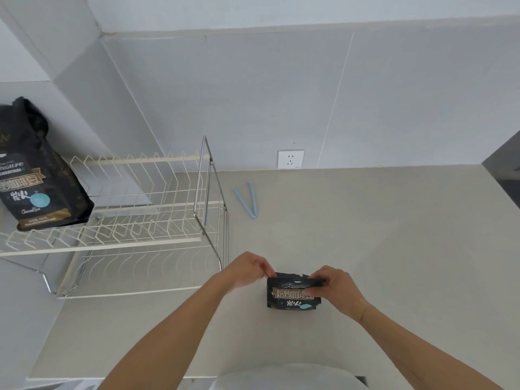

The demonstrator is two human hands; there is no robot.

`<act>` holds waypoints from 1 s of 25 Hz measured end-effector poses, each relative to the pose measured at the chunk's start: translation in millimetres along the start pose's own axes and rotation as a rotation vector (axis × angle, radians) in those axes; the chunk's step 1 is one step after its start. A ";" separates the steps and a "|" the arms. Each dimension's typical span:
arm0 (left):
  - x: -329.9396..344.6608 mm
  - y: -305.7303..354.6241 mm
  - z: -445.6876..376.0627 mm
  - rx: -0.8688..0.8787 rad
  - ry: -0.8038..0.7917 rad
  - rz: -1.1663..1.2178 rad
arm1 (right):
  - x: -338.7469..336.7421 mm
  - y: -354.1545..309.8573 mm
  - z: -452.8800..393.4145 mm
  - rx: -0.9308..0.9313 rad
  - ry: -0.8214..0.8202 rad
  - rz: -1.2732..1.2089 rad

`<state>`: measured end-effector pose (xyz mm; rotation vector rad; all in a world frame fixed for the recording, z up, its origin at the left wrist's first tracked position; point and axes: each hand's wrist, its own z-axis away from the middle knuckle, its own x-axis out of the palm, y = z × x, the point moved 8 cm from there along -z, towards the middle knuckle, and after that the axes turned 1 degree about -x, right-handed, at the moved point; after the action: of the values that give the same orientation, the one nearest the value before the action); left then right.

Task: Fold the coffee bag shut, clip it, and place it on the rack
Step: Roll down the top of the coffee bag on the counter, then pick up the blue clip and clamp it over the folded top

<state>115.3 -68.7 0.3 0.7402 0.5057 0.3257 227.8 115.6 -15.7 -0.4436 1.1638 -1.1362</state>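
Note:
A black coffee bag (289, 298) with gold lettering stands on the beige counter, its top edge bent over. My left hand (249, 270) pinches the bag's top left corner. My right hand (333, 285) grips the top right part, fingers over the folded edge. A light blue sealing clip (247, 200) lies spread in a V on the counter, well beyond the bag. The cream wire rack (146, 209) with two tiers stands to the left of the bag.
A second, larger black coffee bag (36, 175) stands on the rack's upper tier at the far left. A wall socket (290, 159) sits on the grey wall behind the counter. The counter's front edge (197, 377) runs near my body.

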 end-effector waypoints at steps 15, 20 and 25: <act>-80.1 25.3 -144.6 -0.338 0.359 -0.430 | -1.1 1.1 -10.0 0.071 -0.110 -0.008; -84.8 17.5 -153.4 -0.385 0.374 -0.465 | -0.2 3.9 -9.1 0.090 -0.106 -0.042; -85.7 16.2 -144.5 -0.308 0.467 -0.415 | 0.8 3.7 -8.4 0.079 -0.100 -0.038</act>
<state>-36.4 -15.7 -51.4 0.2420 1.0081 0.1776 222.1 118.6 -22.3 -0.4579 1.0236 -1.1754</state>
